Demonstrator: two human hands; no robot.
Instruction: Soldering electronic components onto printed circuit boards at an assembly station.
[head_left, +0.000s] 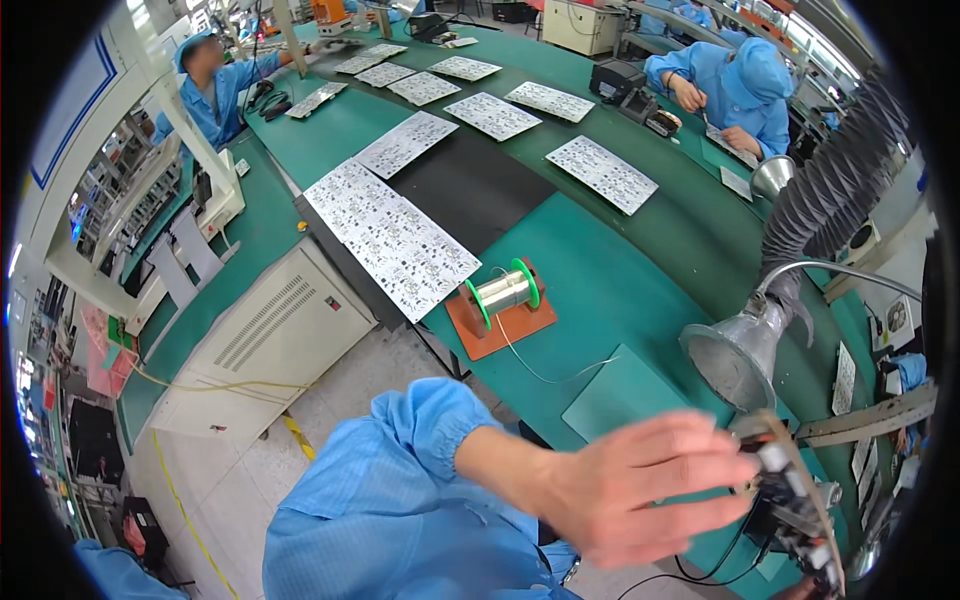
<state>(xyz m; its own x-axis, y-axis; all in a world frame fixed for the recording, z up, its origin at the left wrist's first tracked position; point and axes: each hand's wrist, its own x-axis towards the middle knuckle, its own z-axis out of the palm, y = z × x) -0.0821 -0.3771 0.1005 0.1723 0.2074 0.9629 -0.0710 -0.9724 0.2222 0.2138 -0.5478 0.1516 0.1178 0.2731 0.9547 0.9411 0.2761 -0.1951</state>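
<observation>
A long green workbench [690, 330] in an electronics workshop is seen from above through a round fisheye view. At the lower right, a left hand [640, 490] is stretched out from a blue sleeve [430, 415], its back turned upward. Its fingers are extended and slightly parted — blurred, with their tips overlapping the near side of a circuit board [795, 505]. Whether anything is pinched between them cannot be told. The board is tilted nearly on edge, its fitted parts facing the hand, near the right rim of the view and below a cone-shaped metal hood [735, 360]. The right hand cannot be made out with certainty, so its state cannot be told.

The step in hand is judged to be the handling of this board, perhaps its placing or turning. Steady support at its edges seems to be called for next, with its raised parts kept from being pressed or knocked against the hood.

Farther left, a spool of silvery wire [503, 293] is set on an orange-brown base [515, 338]. Pale patterned panels [395, 240] are laid along the bench beyond — and at its far right, a blue-clad co-worker [750, 85] is seen bent over a piece.
</observation>
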